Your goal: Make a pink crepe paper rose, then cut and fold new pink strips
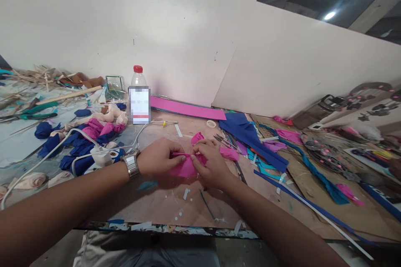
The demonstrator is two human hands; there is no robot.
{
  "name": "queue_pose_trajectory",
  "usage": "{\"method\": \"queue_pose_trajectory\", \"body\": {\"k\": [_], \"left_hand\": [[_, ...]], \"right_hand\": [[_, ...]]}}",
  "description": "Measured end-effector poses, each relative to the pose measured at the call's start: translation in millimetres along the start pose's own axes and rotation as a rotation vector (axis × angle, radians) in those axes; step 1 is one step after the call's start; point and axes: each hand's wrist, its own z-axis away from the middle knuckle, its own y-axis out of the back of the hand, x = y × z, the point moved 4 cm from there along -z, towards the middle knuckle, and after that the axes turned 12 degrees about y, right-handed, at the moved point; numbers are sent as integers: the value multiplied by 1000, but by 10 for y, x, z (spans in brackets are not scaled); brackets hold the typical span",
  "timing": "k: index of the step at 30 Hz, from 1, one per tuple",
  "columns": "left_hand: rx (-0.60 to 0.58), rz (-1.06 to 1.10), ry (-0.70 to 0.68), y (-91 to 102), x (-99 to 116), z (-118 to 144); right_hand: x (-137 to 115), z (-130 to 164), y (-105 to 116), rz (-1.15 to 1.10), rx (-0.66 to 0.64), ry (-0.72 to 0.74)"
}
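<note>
A person's two bare hands met above the middle of a cluttered table [150, 204], both working on one pink piece [184, 170]. The left hand [160, 156], with a metal watch [132, 164] at its wrist, had its thumb and curled fingers closed on the piece's left upper edge. The right hand [210, 162] was bent over the piece's right side, thumb and fingertips drawn together and pinching it; its other fingers were loosely curled. The piece lay between the hands, its lower part spread below the fingers; whether it touched the table could not be told.

Just beyond the right hand were scissors [223, 141], partly hidden, and a pale ring [211, 124]. A long pink strip [188, 108] lay near the white wall [175, 41], and blue sheets [250, 137] stretched to its right.

To the left, a phone [139, 106] stood upright in front of a red-capped bottle [138, 77], its screen blurred. Nearer the left arm, a white cable [40, 175] and plug [102, 157] lay over crumpled blue, pink and cream bundles [78, 144]. Green-handled pliers [39, 110] lay farther left.
</note>
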Motion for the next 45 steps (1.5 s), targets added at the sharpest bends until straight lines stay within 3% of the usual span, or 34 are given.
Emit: {"method": "queue_pose_trajectory", "body": {"k": [18, 23, 30, 40, 45], "left_hand": [[-90, 173, -9, -33, -45, -43], [-164, 278, -31, -45, -33, -65], [-294, 383, 49, -62, -91, -90], [-328, 415, 93, -64, -93, -78], [-278, 406, 94, -58, -98, -80]], "right_hand": [[-22, -7, 41, -92, 67, 95], [-27, 3, 58, -113, 112, 120], [-43, 15, 60, -134, 99, 158], [-52, 21, 75, -48, 79, 185], [-59, 9, 73, -22, 91, 185]]}}
